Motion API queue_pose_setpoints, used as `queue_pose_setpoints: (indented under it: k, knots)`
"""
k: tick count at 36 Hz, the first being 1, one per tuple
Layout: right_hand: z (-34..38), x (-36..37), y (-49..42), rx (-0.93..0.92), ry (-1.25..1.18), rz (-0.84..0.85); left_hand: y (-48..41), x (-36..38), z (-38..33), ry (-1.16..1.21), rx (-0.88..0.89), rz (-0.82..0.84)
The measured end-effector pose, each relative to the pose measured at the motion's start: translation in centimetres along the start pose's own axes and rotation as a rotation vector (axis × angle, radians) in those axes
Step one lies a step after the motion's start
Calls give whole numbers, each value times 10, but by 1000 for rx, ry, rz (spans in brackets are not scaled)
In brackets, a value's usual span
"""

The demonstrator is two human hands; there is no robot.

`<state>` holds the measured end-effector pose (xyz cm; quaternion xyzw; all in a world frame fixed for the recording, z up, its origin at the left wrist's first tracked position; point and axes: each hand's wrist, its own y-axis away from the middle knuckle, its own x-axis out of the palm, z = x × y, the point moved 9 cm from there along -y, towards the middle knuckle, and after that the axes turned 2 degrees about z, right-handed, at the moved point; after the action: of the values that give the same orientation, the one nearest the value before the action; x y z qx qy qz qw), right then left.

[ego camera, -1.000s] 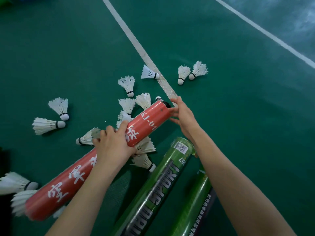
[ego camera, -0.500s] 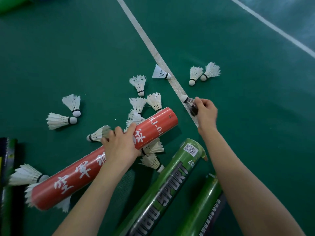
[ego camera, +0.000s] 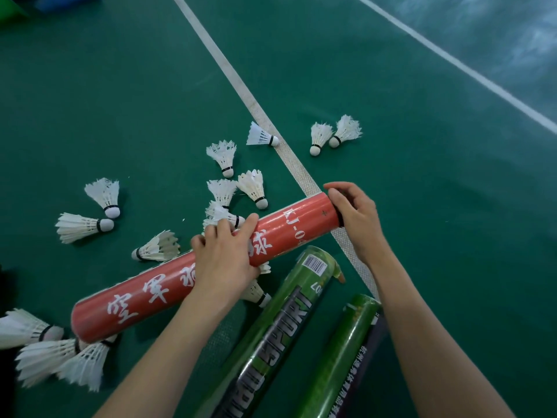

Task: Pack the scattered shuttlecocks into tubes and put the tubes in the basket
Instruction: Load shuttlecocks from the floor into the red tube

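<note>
My left hand (ego camera: 223,257) grips a long red tube (ego camera: 135,303) with white characters around its middle and holds it slanted above the green court floor. At the tube's far end, my right hand (ego camera: 352,212) curls round a black cap (ego camera: 340,220) that sits against the tube's mouth, mostly hidden by my fingers. Several white feather shuttlecocks lie scattered on the floor: a cluster (ego camera: 224,155) beyond the tube, a pair (ego camera: 319,137) right of the white line, and others (ego camera: 87,226) at the left. More lie under the tube's near end (ego camera: 60,357).
Two green tubes (ego camera: 280,321) (ego camera: 340,357) lie side by side on the floor between my forearms. A white court line (ego camera: 241,82) runs diagonally under the red tube. Green and blue shapes (ego camera: 12,10) show at the top left corner.
My right hand drew the dark cap away from the tube's end, then brought it back against the mouth. My left hand kept its grip and swung the tube's far end to the right.
</note>
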<state>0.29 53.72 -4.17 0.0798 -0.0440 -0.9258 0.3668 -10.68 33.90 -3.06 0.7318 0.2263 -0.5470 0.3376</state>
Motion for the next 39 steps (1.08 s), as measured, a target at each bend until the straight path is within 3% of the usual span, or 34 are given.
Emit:
queue_pose_setpoints:
  k: [6,14,16,19,22,28,34,39]
  knots:
    - [0,2,3,39,-74,13,2,-6,-3,17,19,-45]
    - [-5,54,7,109,-15,313,1,-8,15,12,-50,-23]
    - [-4,61,0,111,-36,297,0,-6,23,14,-86,0]
    - [-11,62,-20,163,-59,132,1,-5,36,28,-138,11]
    - [-20,66,-40,153,120,79,1,-7,56,24,-202,12]
    - [-16,106,-74,-19,497,247,4,-2,88,19,-283,45]
    - [-26,151,-92,-72,886,399,9,-3,110,37,-343,25]
    - [-30,169,-98,-128,1036,439,9,-4,117,35,-382,29]
